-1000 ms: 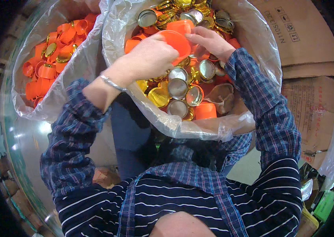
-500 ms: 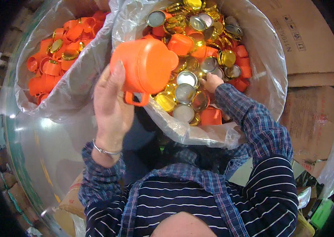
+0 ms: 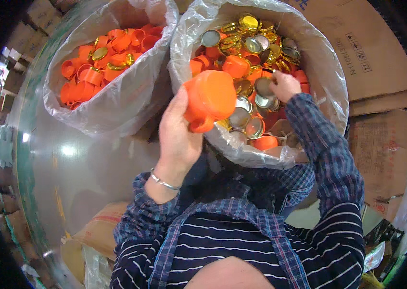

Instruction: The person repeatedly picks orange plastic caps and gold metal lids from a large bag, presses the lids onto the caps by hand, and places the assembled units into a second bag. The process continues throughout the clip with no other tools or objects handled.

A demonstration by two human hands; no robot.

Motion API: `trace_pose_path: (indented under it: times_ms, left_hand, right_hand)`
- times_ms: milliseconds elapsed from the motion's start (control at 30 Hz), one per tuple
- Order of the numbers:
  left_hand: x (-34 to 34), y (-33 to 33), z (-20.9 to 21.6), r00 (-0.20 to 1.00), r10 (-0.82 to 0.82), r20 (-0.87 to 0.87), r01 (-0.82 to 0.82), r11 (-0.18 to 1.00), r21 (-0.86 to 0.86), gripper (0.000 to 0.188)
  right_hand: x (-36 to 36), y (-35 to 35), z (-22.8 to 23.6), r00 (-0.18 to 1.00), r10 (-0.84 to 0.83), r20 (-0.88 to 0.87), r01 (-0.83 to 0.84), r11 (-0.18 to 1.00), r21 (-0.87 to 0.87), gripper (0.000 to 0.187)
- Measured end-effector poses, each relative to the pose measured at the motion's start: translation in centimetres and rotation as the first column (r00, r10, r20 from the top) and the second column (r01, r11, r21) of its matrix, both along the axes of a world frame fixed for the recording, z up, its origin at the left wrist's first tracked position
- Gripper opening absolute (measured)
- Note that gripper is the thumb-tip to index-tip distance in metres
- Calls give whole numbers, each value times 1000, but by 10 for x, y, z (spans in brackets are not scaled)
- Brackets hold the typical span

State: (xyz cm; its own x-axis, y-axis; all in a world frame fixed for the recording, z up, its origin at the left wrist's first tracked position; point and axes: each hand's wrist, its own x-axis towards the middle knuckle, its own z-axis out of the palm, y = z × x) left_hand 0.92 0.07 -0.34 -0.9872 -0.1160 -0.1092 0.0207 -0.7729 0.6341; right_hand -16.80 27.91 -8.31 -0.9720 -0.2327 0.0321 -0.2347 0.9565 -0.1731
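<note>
My left hand (image 3: 180, 126) is closed round an orange plastic cup (image 3: 213, 94) with a small handle at its lower side. It holds the cup tilted above the near left rim of the right bin. Inside that bin, my right hand (image 3: 286, 86) reaches in, its fingertips pinching the edge of a round metal lid (image 3: 263, 87) with a grey face. Around it lie several loose lids, such as a gold one (image 3: 248, 23) and a grey one (image 3: 239, 117), mixed with orange cups (image 3: 235, 66). My palm and fingers partly hide the held cup's side.
The right bin has a clear plastic liner (image 3: 336, 62). To its left stands another lined bin (image 3: 112, 108), holding orange cups (image 3: 88, 77), some with gold rims. Flattened cardboard (image 3: 379, 149) is at the right. A brown carton (image 3: 102, 226) sits low on the left, by the grey floor (image 3: 78, 168).
The view has shifted, so both bins appear farther right. My right hand has moved farther into the bin and now grips a lid. My left hand has carried the cup slightly right.
</note>
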Motion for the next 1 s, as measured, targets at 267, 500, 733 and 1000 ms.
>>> trace_pose_path:
  times_ms: [267,500,733,1000]
  left_hand:
    - [20,35,8,999,-43,31,41,997,72,43]
    - [48,43,22,999,10,40,-8,999,-42,41]
    - [57,51,10,992,101,-79,-113,981,-161,36]
    - [47,47,-1,994,21,-108,-70,877,-476,34]
  right_hand:
    - [156,-83,101,844,346,-409,-527,395,-752,61]
    - [189,-110,90,774,200,-602,-598,542,-590,65]
    - [201,-120,79,817,96,-569,-524,535,-662,52]
    - [203,-129,66,967,-71,-246,-224,228,-947,46]
